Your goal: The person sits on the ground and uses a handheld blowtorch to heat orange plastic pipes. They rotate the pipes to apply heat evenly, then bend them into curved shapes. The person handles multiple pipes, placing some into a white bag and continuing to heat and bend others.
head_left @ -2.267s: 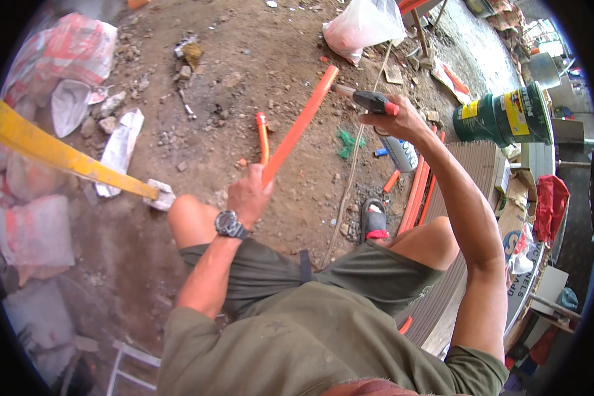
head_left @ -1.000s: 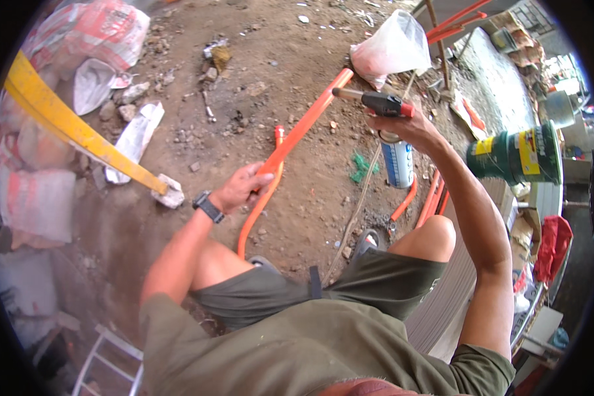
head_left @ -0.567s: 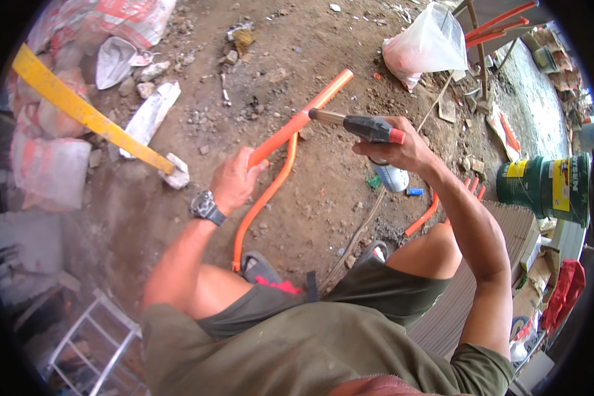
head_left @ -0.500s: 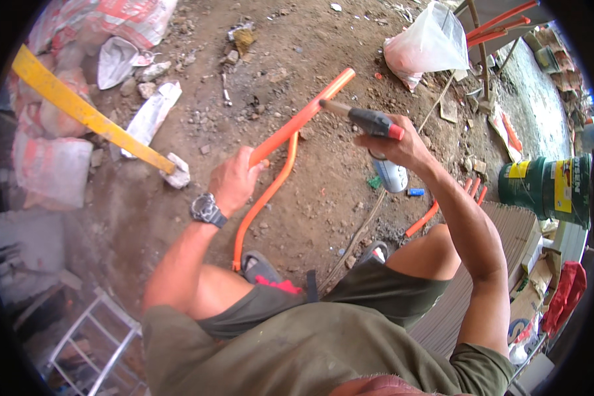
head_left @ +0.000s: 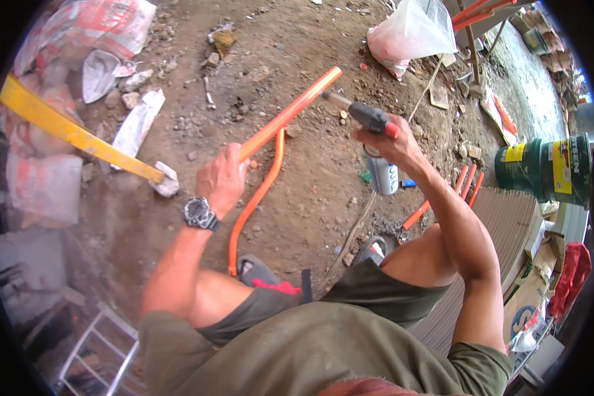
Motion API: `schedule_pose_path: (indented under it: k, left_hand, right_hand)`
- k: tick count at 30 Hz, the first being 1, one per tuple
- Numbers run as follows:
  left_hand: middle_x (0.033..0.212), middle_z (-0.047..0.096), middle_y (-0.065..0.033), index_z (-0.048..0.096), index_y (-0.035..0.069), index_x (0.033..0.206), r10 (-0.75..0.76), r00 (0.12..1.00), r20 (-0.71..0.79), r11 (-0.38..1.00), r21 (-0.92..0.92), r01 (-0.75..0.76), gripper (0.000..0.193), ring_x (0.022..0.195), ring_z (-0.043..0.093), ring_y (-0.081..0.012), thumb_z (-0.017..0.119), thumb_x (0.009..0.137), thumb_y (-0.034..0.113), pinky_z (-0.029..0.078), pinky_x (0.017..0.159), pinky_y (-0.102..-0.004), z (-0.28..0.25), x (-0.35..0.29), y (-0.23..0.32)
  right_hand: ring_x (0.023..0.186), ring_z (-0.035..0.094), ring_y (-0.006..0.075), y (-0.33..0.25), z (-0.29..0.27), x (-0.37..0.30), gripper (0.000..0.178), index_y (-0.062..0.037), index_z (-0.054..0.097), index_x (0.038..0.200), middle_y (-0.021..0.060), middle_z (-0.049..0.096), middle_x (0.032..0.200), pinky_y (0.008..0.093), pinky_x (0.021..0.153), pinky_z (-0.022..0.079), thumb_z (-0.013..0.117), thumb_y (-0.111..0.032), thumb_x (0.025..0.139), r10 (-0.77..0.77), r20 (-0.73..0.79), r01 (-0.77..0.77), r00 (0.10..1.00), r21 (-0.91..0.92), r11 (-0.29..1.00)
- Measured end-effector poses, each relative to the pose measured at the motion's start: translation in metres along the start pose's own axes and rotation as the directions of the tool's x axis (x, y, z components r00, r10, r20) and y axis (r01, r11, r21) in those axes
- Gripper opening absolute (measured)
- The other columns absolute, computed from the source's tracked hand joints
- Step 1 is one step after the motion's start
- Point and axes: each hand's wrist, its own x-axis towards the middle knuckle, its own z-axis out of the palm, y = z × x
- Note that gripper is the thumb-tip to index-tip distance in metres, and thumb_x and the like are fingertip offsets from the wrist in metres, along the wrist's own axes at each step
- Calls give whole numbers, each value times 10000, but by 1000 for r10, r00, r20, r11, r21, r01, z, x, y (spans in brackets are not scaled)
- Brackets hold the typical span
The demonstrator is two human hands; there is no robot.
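My left hand point(head_left: 220, 178), with a watch at its wrist, is closed round the near end of a straight orange plastic pipe point(head_left: 290, 112). The pipe slants up and away to the right. In my right hand point(head_left: 388, 140) is a gas blowtorch point(head_left: 371, 119), a black and red burner head on a white canister point(head_left: 383, 175). Its metal nozzle points left at the pipe's far part, a small gap apart from it. No flame can be made out. Below the held pipe, a bent orange pipe point(head_left: 261, 191) runs down to beside my left foot.
A yellow bar point(head_left: 79, 129) and woven sacks point(head_left: 43, 185) are at the left. A whitish plastic bag point(head_left: 412, 36) stands at the far right. Short orange pipe pieces point(head_left: 416, 216), a blue lighter point(head_left: 409, 183), green buckets point(head_left: 564, 171) and stacked sheets point(head_left: 495, 231) are at my right.
The torch nozzle has gone from overlapping the pipe in view to a small gap right of it. The whole scene has shifted slightly left in view. Both hands keep their holds.
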Motion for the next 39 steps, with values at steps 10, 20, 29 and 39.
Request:
schedule_pose_path:
  k: [10,20,29,39]
  left_hand:
    - [1011,690,-183,537,58,1220,27,1000,15,999,24,-27,338,876,693,-403,697,952,189,547,706,-509,-5,-2,8]
    - [925,672,-167,540,77,1071,57,998,-21,998,32,-56,228,808,680,-389,681,959,216,535,672,-509,-6,-5,12]
    - [871,693,-199,586,55,1161,-156,988,-14,974,-169,151,306,796,689,-408,683,972,276,524,681,-496,2,-11,-19]
    - [743,464,61,583,62,1024,-430,902,43,510,-812,282,279,647,427,-38,657,1044,330,369,554,-254,-31,-7,-37]
  right_hand:
    - [666,602,118,17,6,0,443,-92,720,1256,2,660,761,336,632,516,815,-271,862,-192,32,194,981,-65,979]
    - [716,629,127,9,-3,-4,489,-99,715,1287,28,668,779,333,673,527,821,-285,848,-108,93,116,990,-77,990]
    - [690,504,64,29,-15,6,417,-65,724,1140,-63,564,753,275,608,407,856,-362,878,-106,-85,111,991,50,993]
    - [913,635,132,85,35,52,533,-83,711,1183,30,698,945,313,806,519,827,-508,882,-122,-251,128,960,7,992]
